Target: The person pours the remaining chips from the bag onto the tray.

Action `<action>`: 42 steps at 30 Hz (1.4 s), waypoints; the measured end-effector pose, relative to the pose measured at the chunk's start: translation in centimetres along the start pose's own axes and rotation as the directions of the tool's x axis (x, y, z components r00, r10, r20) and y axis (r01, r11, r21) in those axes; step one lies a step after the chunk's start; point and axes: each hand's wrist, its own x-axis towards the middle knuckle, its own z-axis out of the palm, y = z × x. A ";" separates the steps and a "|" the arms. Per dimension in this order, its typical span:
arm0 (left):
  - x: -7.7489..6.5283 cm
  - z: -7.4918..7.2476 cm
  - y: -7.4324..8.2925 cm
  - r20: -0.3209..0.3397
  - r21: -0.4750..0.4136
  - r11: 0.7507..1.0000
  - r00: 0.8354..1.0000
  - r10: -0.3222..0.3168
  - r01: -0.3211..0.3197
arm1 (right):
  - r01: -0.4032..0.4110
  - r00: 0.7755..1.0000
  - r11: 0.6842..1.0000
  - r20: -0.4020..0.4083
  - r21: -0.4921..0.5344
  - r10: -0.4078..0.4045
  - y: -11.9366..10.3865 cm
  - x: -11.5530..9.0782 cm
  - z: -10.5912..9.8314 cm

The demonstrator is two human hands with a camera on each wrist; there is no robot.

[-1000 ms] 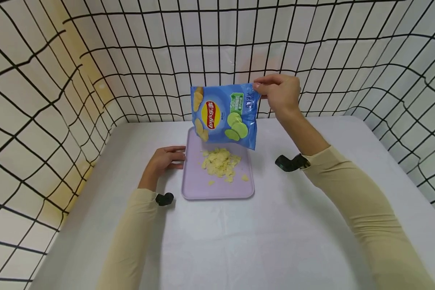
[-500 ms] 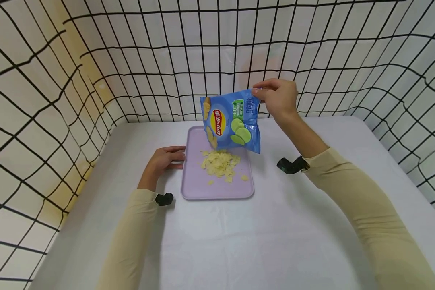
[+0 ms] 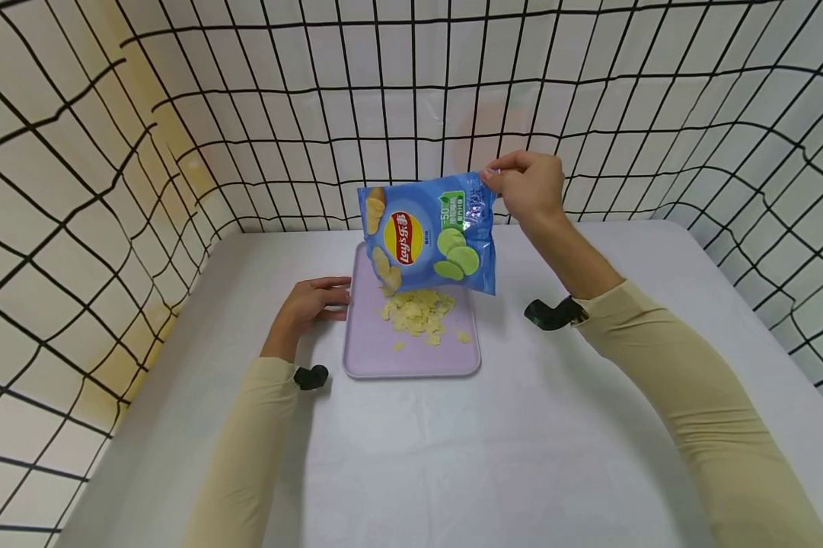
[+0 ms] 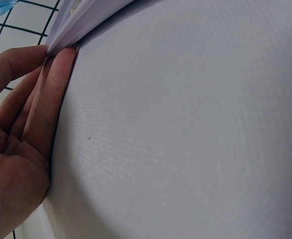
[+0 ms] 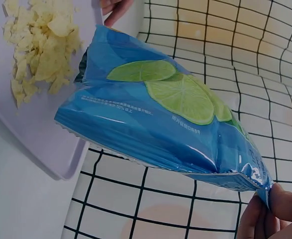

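Observation:
My right hand [image 3: 531, 186] pinches one corner of a blue Lay's potato chip bag [image 3: 418, 224], holding it up over the far part of a lilac tray [image 3: 411, 365]. In the right wrist view, the bag's dark opening [image 5: 82, 67] faces the tray. Broken potato chips [image 3: 418, 310] lie heaped at the tray's middle, with a few loose pieces around them. My left hand [image 3: 310, 303] is at the tray's left edge. Its thumb [image 4: 19, 62] and fingers meet the rim from either side in the left wrist view; some fingertips are hidden.
The tray sits on a white-covered table [image 3: 411, 449]. Black wire grid [image 3: 414, 110] over pale walls encloses the back and both sides. A small dark device [image 3: 555, 312] is worn at my right wrist, and another dark device [image 3: 311, 377] at my left.
The bag has lowered slightly; it swung right, then back left, and its printed face now shows more fully. My right hand dropped a little with it. The left hand and tray stayed put.

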 end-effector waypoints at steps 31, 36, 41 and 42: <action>0.2 0.1 -0.1 0.004 0.005 1.000 1.000 0.022 -0.022 | 0.009 0.997 1.000 0.074 0.024 -0.010 0.2 0.0 0.0; 0.1 0.2 -0.1 0.008 0.007 1.000 1.000 0.026 -0.026 | -0.021 0.996 0.999 0.083 -0.030 0.023 0.0 -0.3 0.0; -0.1 0.2 0.1 0.011 0.002 1.000 1.000 0.012 -0.012 | -0.025 0.996 0.998 0.082 -0.055 0.030 -0.1 -0.5 0.0; -0.2 0.2 0.1 0.011 0.002 1.000 1.000 0.011 -0.011 | -0.023 0.996 0.998 0.087 -0.052 0.028 -0.1 -0.5 0.0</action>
